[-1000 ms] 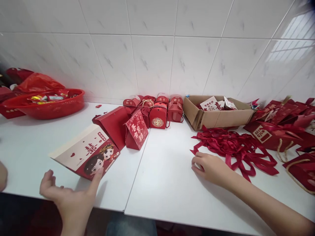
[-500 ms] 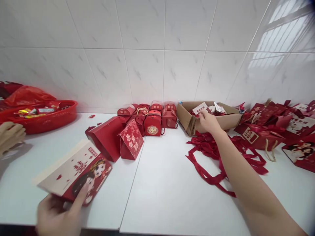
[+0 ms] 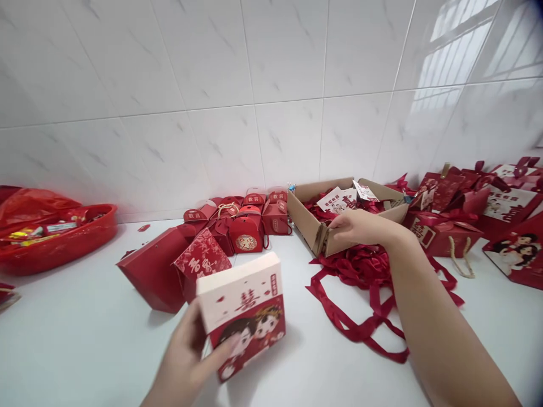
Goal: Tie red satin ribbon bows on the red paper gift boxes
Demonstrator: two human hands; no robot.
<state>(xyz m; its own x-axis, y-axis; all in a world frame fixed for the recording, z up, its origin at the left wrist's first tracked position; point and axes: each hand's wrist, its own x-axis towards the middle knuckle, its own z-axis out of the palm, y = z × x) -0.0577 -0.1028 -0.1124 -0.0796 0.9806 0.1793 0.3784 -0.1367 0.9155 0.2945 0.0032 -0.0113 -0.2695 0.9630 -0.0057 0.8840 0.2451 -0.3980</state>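
Red-and-white box [image 3: 248, 311]! Left hand [image 3: 189, 356] clasped it, thumb frontward, likely for steadiness; right hand [image 3: 360, 227] hung half-curled by the carton [image 3: 306, 227], hold unclear.

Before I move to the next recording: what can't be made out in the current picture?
All in the head view:
Left hand: most fingers are hidden behind the printed box it holds.
Right hand: its own curled fingers hide whether it grips anything.
Ribbon pile: partly covered by the right forearm.
Cardboard box: its contents hide the bottom.
Red basin: cut off by the left edge; wrapper lettering is too small to read.
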